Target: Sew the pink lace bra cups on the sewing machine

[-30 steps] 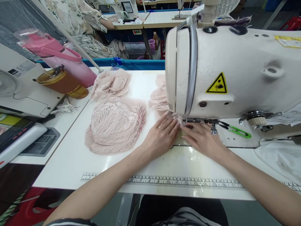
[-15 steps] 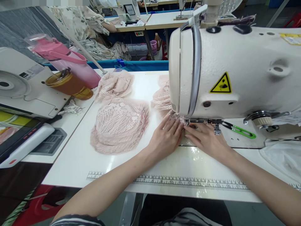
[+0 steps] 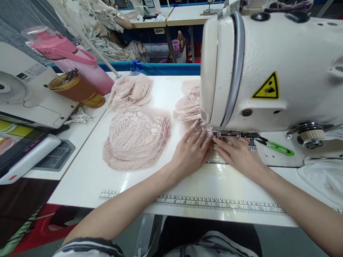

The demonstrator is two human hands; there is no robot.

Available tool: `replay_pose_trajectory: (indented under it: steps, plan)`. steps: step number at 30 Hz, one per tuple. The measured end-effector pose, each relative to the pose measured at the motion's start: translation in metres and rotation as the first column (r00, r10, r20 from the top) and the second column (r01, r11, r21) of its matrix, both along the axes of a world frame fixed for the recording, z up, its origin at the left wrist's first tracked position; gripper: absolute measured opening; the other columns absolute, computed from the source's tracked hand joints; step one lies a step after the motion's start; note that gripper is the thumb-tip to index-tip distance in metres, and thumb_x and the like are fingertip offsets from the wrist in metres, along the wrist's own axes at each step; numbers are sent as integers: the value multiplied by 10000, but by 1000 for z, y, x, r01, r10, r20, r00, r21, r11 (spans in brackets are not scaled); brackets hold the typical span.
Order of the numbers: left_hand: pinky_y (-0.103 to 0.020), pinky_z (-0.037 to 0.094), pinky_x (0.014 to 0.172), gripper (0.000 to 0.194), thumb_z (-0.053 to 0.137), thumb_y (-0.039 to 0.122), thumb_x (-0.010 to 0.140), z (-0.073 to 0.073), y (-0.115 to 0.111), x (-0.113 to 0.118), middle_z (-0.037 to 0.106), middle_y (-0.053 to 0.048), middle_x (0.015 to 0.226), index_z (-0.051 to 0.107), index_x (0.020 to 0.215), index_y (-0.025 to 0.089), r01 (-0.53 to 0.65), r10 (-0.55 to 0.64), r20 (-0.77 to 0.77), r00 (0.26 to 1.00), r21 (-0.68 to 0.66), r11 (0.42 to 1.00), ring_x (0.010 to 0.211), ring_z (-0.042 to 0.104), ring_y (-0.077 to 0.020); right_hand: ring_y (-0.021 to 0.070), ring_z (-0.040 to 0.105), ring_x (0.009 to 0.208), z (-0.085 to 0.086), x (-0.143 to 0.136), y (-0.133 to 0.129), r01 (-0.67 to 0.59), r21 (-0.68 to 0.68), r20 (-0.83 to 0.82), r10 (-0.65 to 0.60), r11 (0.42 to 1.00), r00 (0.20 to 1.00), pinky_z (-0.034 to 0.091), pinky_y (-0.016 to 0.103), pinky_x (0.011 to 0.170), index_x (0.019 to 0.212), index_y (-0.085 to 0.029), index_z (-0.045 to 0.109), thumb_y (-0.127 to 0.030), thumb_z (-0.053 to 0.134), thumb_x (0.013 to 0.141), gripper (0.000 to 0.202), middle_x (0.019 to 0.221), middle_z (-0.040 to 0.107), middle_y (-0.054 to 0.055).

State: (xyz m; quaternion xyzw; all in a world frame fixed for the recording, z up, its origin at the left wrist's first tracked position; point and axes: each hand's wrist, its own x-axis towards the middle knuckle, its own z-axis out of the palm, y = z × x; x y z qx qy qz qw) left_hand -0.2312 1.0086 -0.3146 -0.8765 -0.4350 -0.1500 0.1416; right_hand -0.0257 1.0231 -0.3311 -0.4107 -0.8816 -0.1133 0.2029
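Observation:
My left hand (image 3: 189, 151) lies palm down, fingers stretched out, on a piece of pale pink lace (image 3: 189, 107) beside the needle area of a white sewing machine (image 3: 249, 71). Close to it, under the machine head, my right hand (image 3: 238, 153) rests flat with its fingers extended and the tips near the presser foot. The machine partly covers the lace and some right fingers. Left of my hands is a stack of pink lace pieces (image 3: 136, 139), with a crumpled lace pile (image 3: 131, 91) behind it. Green-handled thread snips (image 3: 280, 147) lie right of my right hand.
A printed ruler (image 3: 209, 204) runs along the table's front edge. At left stand a pink bottle (image 3: 77, 69), a brown cup (image 3: 76, 89) and another white machine (image 3: 29, 89). White fabric (image 3: 321, 176) lies at right. Across the way, a person's arm (image 3: 123, 21) rests near another table.
The view has shifted slightly, so the machine head appears farther right and higher. Both hands stay at the needle area with almost the same pose.

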Motion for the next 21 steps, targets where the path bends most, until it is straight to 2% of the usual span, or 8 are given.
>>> replay_pose_trajectory:
  steps: [4, 8, 14, 18, 21]
  plan:
    - [-453, 409, 1060, 373, 417, 297, 1000, 1, 1, -1, 625, -148, 1281, 620, 1242, 98, -30, 30, -22, 999, 2, 1000, 1201, 582, -279, 241, 631, 964, 0, 1, 4, -15, -10, -26, 15, 1000, 1000, 452, 407, 885, 1212, -252, 642, -371, 483, 985, 302, 1087, 691, 75]
    - [-475, 378, 1053, 404, 389, 329, 1007, 6, 0, 0, 585, -159, 1331, 590, 1276, 105, -73, 70, -33, 997, -76, 994, 1243, 536, -300, 203, 649, 924, 2, 3, 11, -61, -52, -177, 51, 997, 983, 438, 381, 909, 1065, -237, 700, -333, 505, 975, 236, 1022, 721, 36]
    - [-476, 335, 1075, 424, 389, 397, 1003, 11, 0, 0, 566, -157, 1334, 573, 1279, 133, -169, 161, -57, 985, -229, 959, 1312, 448, -313, 230, 672, 846, 2, 7, 16, 28, -236, -320, -105, 971, 942, 483, 364, 782, 925, -214, 726, -403, 525, 950, 278, 846, 735, 44]
    - [-451, 414, 995, 350, 405, 362, 996, 15, 23, -1, 629, -146, 1173, 625, 1140, 131, -142, 150, 13, 989, -260, 955, 1204, 520, -307, 261, 671, 898, -2, 8, 17, 23, -227, -376, -109, 974, 920, 498, 370, 734, 898, -204, 716, -398, 538, 931, 265, 862, 729, 74]
    - [-442, 468, 904, 269, 416, 247, 964, 21, 54, 2, 656, -147, 1022, 646, 976, 108, -81, 130, 202, 971, -235, 969, 1038, 582, -290, 283, 673, 893, -6, 11, 17, 1, -158, -404, -66, 987, 913, 497, 421, 802, 909, -199, 704, -391, 547, 917, 248, 827, 724, 82]
